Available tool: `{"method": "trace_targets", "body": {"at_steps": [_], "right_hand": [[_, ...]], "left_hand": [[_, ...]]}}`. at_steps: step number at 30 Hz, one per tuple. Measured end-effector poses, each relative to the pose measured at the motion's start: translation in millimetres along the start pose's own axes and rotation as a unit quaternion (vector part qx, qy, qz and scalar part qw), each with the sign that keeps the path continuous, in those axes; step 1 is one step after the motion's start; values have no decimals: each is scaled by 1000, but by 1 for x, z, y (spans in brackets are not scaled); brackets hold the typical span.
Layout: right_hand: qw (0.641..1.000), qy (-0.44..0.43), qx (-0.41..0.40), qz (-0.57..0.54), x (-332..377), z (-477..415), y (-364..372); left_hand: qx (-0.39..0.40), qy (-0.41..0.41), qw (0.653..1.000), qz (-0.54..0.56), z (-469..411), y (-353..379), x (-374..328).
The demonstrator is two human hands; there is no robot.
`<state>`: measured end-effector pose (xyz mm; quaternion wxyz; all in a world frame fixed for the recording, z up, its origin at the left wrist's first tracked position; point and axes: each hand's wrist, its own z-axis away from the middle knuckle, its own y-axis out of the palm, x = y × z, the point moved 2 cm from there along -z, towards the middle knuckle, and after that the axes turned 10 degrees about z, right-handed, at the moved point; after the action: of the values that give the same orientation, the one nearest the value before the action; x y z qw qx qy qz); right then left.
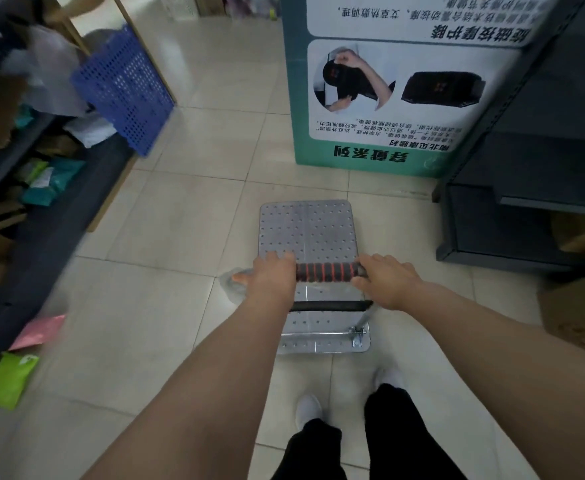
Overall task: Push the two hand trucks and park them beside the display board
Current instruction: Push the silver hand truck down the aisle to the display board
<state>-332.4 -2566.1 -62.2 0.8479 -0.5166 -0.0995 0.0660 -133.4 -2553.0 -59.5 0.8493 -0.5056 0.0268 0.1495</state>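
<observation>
A silver hand truck (307,230) with a perforated metal platform stands on the tiled floor straight ahead of me. Its handle (325,271) has a black and red foam grip. My left hand (270,280) is closed over the handle's left end and my right hand (386,284) over its right end. The green and white display board (391,84), printed with photos and text, stands on the floor just beyond the platform, slightly to the right. Only one hand truck is in view.
Dark shelving (24,188) with packets lines the left, with a blue perforated crate (124,88) leaning at its end. A dark shelf unit (526,188) stands right of the board. Green (8,379) and pink (38,332) packets lie on the floor. A cardboard box (582,317) sits at right.
</observation>
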Motion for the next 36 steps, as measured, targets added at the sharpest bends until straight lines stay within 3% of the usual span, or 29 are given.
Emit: {"method": "trace_targets", "body": {"at_steps": [16,25,31,36], "right_hand": [[998,-54,-9,43,-94,-133,-74],[994,-88,-10,67,-126,-148,-95],[991,-90,46,89,-130,-152,-106],[985,-154,-13,70,-111,-150,-114]], "left_hand": [[-1,-43,999,25,-116,-51,-90],[31,-16,999,19,-120,-61,-116],[36,4,999,35,-118,-68,-121],[-12,-13,999,46,-101,-64,-113]]}}
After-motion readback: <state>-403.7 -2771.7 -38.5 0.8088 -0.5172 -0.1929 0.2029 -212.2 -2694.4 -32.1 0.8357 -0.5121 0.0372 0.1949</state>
